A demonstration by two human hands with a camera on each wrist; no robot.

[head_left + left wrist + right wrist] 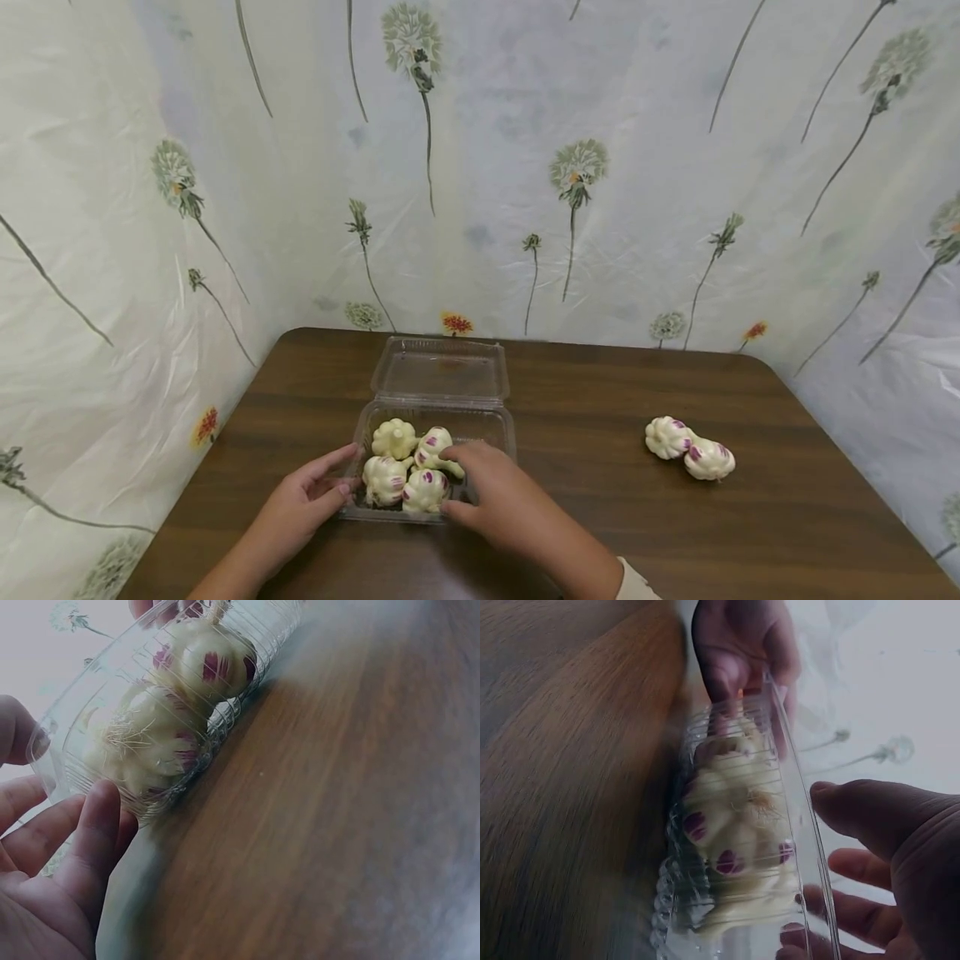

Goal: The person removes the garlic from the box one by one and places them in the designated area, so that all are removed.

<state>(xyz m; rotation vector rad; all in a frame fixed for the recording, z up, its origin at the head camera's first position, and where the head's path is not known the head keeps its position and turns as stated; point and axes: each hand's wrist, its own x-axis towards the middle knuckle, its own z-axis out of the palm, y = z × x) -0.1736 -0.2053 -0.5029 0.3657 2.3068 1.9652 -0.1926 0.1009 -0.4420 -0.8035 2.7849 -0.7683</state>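
Observation:
A clear plastic hinged container [477, 429] stands on the table with its lid [442, 372] folded back. Several cream garlic bulbs [424, 492] with purple patches sit in it, one rooty end [124, 735] facing its left front corner. My left hand [300, 504] rests its spread fingers and thumb against the container's left end. Over the right half of the container, my right hand [498, 492] has its fingers reaching inside beside the garlic, with the thumb near the front rim [810, 817]. The right fingertips show partly through the clear wall in the right wrist view.
Two more garlic bulbs [708, 459] lie touching each other on the right side of the brown wooden table [585, 400]. A pale sheet with dandelion prints [480, 167] hangs behind the table and along its sides.

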